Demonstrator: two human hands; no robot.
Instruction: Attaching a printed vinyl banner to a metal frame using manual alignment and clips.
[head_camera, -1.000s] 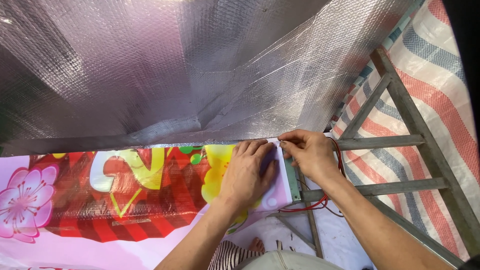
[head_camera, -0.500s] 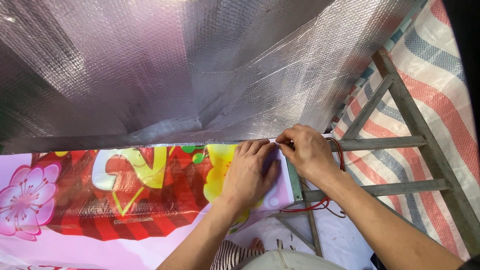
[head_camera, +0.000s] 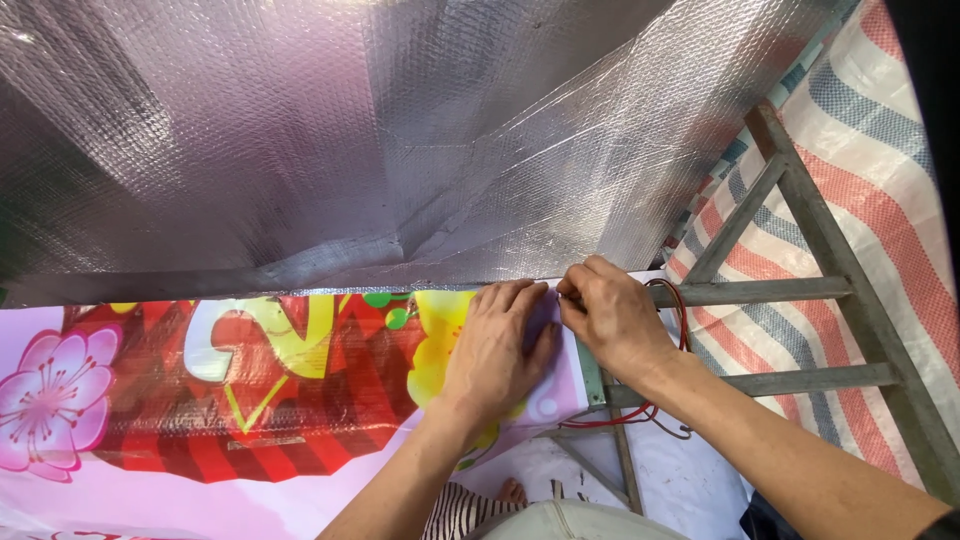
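A colourful printed banner (head_camera: 250, 380), red and pink with yellow shapes and flowers, hangs as a wall panel. My left hand (head_camera: 495, 350) lies flat on its upper right corner, fingers spread, pressing it down. My right hand (head_camera: 612, 318) sits right beside it with the fingertips pinched at the banner's top edge, where it meets the silver foil sheet (head_camera: 330, 140); what the fingers pinch is too small to tell. The silver bubble-foil sheet spreads overhead across most of the view.
A grey metal frame (head_camera: 800, 290) with crossbars and diagonals stands at the right, a striped red, white and blue tarpaulin (head_camera: 880, 180) behind it. Red wire (head_camera: 660, 415) loops around the frame's post below my right wrist. A bare foot (head_camera: 512, 492) shows below.
My right hand has edged slightly left along the top edge toward my left hand. The left hand stays pressed on the banner.
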